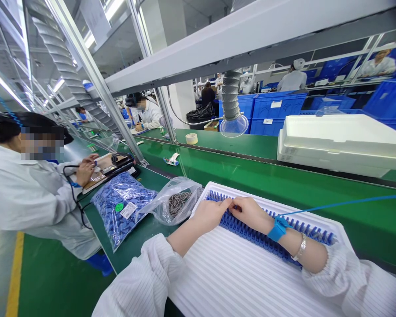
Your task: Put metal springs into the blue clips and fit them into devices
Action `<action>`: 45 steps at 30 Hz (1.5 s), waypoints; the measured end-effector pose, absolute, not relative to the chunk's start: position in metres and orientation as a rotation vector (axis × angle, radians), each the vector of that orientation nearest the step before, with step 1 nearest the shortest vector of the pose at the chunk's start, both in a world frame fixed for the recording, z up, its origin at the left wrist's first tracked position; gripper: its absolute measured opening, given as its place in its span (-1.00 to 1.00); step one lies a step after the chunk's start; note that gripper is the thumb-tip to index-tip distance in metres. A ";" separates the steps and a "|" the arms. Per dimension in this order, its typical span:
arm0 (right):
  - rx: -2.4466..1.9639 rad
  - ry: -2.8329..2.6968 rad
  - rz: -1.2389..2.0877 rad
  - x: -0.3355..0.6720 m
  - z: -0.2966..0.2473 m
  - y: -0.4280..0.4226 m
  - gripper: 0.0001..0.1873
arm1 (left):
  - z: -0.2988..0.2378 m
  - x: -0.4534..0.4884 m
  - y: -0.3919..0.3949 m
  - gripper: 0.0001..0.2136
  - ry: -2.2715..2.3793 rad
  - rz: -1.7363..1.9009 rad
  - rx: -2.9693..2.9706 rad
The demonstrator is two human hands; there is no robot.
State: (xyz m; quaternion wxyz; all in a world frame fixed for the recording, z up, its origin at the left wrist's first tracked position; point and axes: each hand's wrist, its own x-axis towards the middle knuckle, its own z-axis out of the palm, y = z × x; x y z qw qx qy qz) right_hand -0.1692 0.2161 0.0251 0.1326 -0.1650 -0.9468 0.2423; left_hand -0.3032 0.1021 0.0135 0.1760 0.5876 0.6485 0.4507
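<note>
A white ribbed tray lies in front of me, with rows of small blue plastic parts standing along its far side. Over the left end of these rows, my left hand has its thumb and fingers closed. My right hand, with a blue strap on its wrist, meets it there, its fingers pinched together. Whatever lies between the fingertips is too small and covered to make out. Left of the tray, an open clear bag holds small metal pieces that look like springs. Beside it lies a bag of blue plastic parts.
A co-worker works at the left end of the bench. White foam boxes stand at the back right. A tape roll and an extraction hose are beyond the green bench strip. A blue cord stretches right from my wrist.
</note>
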 end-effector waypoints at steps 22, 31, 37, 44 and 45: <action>-0.554 -2.680 0.716 -0.166 0.018 0.214 -0.84 | 0.015 -0.311 0.107 -0.46 2.121 0.118 2.396; -0.468 -2.721 0.711 -0.168 0.020 0.211 -0.81 | 0.020 -0.309 0.101 -0.51 2.184 0.132 2.431; -0.425 -2.724 0.688 -0.167 0.024 0.213 -0.79 | 0.021 -0.308 0.099 -0.51 2.203 0.239 2.369; -0.452 -2.734 0.656 -0.163 0.021 0.213 -0.78 | 0.014 -0.307 0.101 -0.50 2.149 0.381 2.311; -0.450 -2.737 0.654 -0.163 0.021 0.212 -0.77 | 0.014 -0.307 0.101 -0.50 2.141 0.404 2.302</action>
